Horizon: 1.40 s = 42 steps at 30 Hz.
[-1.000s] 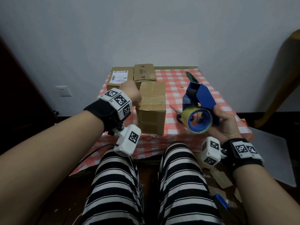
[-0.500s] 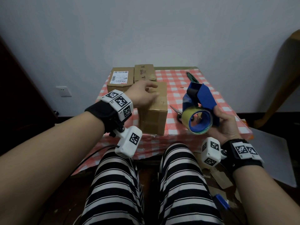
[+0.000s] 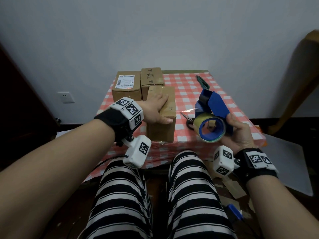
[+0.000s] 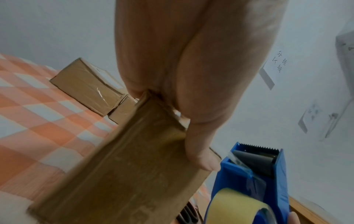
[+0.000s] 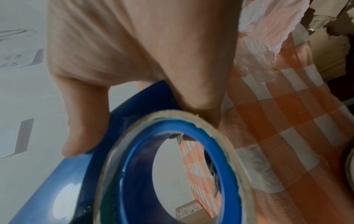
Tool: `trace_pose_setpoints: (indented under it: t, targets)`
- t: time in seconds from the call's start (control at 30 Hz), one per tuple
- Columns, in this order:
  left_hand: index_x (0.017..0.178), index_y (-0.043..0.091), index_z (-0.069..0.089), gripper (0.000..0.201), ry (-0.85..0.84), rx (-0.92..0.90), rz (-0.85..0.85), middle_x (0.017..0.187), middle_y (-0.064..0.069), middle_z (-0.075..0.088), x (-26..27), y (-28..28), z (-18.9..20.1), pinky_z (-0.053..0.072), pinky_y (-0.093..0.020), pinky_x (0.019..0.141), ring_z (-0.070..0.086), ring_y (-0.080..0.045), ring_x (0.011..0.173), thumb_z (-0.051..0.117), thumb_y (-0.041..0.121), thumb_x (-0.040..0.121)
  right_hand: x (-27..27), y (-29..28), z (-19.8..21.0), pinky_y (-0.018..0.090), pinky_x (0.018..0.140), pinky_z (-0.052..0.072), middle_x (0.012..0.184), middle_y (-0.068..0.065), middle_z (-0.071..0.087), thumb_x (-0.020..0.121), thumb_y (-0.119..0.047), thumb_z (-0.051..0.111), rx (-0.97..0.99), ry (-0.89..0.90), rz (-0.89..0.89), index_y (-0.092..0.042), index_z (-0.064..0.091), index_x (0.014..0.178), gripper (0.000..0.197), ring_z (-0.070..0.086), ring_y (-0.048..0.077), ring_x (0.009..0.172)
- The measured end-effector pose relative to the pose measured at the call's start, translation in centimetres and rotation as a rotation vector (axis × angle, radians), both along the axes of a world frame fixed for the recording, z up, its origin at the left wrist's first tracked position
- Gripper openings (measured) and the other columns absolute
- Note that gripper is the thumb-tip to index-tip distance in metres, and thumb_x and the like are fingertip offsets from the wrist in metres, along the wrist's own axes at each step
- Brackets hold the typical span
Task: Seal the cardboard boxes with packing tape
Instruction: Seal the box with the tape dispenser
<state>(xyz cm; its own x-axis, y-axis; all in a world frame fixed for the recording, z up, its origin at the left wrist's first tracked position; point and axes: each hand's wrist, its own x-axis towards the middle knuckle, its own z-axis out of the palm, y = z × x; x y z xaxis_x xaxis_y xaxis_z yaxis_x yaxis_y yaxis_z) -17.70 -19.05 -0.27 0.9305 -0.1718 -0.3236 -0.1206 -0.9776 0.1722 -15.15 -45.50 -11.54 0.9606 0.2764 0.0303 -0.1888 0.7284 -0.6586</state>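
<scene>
Left hand (image 3: 156,109) is lying flat on top of the nearest box (image 3: 162,125), center of the head view; fingers straight & together, thumb hooking over the front top edge. Box is sitting on the checked tablecloth (image 3: 188,87) near the table's front edge, w/ two more boxes (image 3: 126,87) just behind it toward the upper left, touching each other. Right hand (image 3: 240,131) is holding the blue tape dispenser (image 3: 214,107) up off the table at center right, fingers & thumb clamped round its body; tape roll (image 3: 209,129) is facing the camera. Scissors (image 3: 187,120) are lying on the cloth btw box & dispenser. Left wrist view: thumb (image 4: 201,151) pressing on the box (image 4: 122,174), dispenser (image 4: 268,174) at lower right.
</scene>
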Motion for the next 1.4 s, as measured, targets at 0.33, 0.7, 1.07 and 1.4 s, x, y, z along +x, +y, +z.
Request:
trace_pose_setpoints:
  t: [0.33,0.7,1.07,1.4]
  targets:
    - [0.15,0.016,-0.021,0.099,0.032,0.239,-0.019,0.158,-0.007,-0.024,0.0,-1.1,-0.3,0.006,-0.052,0.119,-0.014,-0.023,0.148,0.041,0.064,0.09,-0.2,0.3,0.0,0.045,0.103,0.047,0.12,0.012,0.067,0.066,-0.022,0.085,-0.028,0.05,-0.045,-0.002,0.049,0.14,0.085,0.064,0.028,0.111]
    - [0.154,0.018,0.004,0.057,0.102,-0.174,0.135,0.162,-0.001,-0.005,-0.3,-0.7,1.6,0.003,-0.03,0.117,0.0,-0.017,0.149,0.017,0.042,0.104,-0.5,1.0,-0.3,0.044,0.099,0.051,0.119,0.012,0.067,0.078,-0.021,0.071,-0.014,0.119,-0.064,-0.001,0.046,0.142,0.071,0.063,0.028,0.111]
    - [0.153,0.021,0.016,0.051,-0.075,-0.104,0.254,0.16,-0.009,0.012,1.1,-1.8,-0.3,0.014,-0.041,0.118,0.016,-0.029,0.146,0.031,0.025,0.105,-0.4,0.8,-0.6,0.046,0.104,0.046,0.126,0.014,0.061,0.082,-0.02,0.064,0.001,0.124,-0.051,-0.002,0.043,0.145,0.069,0.057,0.03,0.118]
    - [0.153,0.021,0.018,0.051,-0.135,-0.065,0.245,0.159,-0.009,0.015,1.1,-2.0,-0.9,0.013,-0.044,0.117,0.013,-0.03,0.145,0.03,0.031,0.104,-0.2,0.7,-0.8,0.046,0.104,0.046,0.115,0.011,0.068,0.063,-0.02,0.086,0.056,0.143,-0.036,-0.004,0.046,0.143,0.09,0.065,0.027,0.107]
